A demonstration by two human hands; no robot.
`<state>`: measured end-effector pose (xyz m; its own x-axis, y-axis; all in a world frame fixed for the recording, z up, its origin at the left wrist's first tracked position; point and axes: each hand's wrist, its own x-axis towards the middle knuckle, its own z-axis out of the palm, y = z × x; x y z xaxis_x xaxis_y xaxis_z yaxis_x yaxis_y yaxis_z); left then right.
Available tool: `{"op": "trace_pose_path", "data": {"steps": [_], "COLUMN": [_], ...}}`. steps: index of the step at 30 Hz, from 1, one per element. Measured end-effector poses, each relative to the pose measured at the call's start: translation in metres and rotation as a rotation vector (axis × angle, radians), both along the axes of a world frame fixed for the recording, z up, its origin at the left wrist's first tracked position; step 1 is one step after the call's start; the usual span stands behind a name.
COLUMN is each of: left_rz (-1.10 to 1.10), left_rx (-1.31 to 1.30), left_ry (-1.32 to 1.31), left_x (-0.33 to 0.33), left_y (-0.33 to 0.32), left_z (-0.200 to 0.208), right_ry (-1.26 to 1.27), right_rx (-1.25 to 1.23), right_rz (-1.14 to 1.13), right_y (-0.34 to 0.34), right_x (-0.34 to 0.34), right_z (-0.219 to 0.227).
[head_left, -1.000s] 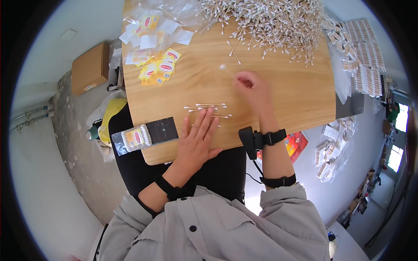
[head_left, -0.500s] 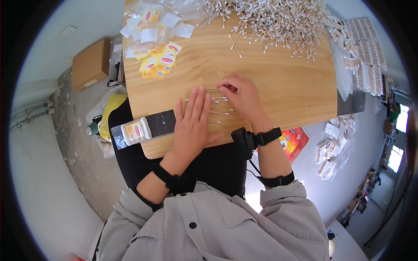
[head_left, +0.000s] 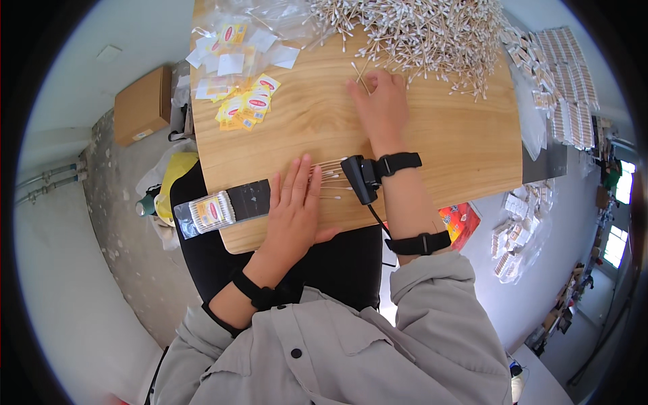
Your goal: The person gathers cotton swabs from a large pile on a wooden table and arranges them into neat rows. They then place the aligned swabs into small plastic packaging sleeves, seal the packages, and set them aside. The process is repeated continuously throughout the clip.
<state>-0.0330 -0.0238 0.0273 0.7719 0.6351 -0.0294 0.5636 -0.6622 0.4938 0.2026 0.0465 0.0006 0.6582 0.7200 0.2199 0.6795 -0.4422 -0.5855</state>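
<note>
My left hand (head_left: 295,212) lies flat with its fingers stretched over a row of cotton swabs (head_left: 331,170) near the table's front edge. The swabs' tips stick out to the right of its fingers, partly behind the black wrist device on my right arm. Farther up the table, my right hand (head_left: 383,108) has its thumb and forefinger apart, around a couple of stray cotton swabs (head_left: 360,73). Its other fingers are curled. Left of my left hand, a filled clear pack of cotton swabs (head_left: 212,210) with a yellow label rests on a dark strip (head_left: 250,200).
A large heap of loose cotton swabs (head_left: 432,34) covers the far right of the wooden table (head_left: 459,142). Yellow label cards (head_left: 246,104) and clear plastic bags (head_left: 283,20) lie at far left. Packed swabs (head_left: 567,81) are stacked beyond the right edge. A cardboard box (head_left: 143,104) stands left.
My right hand has moved away from the row of swabs, up the table to the stray swabs by the heap. My left hand has stayed over the row.
</note>
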Motion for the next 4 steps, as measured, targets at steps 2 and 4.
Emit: {"op": "trace_pose_path", "data": {"steps": [2,4], "left_rz": [0.025,0.057], "left_rx": [0.005,0.016], "left_ry": [-0.009,0.008], "left_x": [-0.004,-0.008], "left_y": [0.001,0.003], "left_z": [-0.002,-0.005], "right_ry": [0.112,0.279], "right_rx": [-0.084,-0.193], "right_rz": [0.032,0.145], "right_y": [0.004,0.001], "right_x": [0.008,0.019], "right_z": [0.001,0.001]}}
